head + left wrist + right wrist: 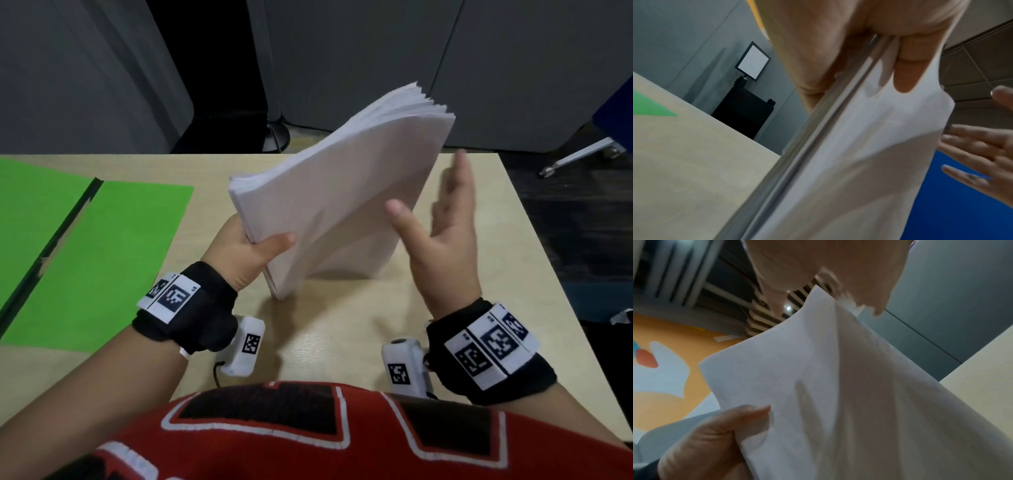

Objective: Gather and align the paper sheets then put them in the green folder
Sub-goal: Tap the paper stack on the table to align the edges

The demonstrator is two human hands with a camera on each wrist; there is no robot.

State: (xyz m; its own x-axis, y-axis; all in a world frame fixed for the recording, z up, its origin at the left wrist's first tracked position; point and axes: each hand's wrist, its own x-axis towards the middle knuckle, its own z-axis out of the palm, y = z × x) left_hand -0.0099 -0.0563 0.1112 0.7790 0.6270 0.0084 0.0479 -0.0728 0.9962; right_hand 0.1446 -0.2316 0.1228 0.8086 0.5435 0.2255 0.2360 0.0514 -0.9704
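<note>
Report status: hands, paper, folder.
Left hand grips paper stack, tilted on edge. Right hand open beside it. Green folder lies open, unobstructed.

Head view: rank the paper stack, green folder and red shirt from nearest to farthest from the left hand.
From the left hand:
1. Paper stack: gripped by that hand at its lower left edge, standing tilted on the table.
2. Green folder: lying open on the table, to the hand's left.
3. Red shirt: at the bottom of the view, behind the wrist.
</note>
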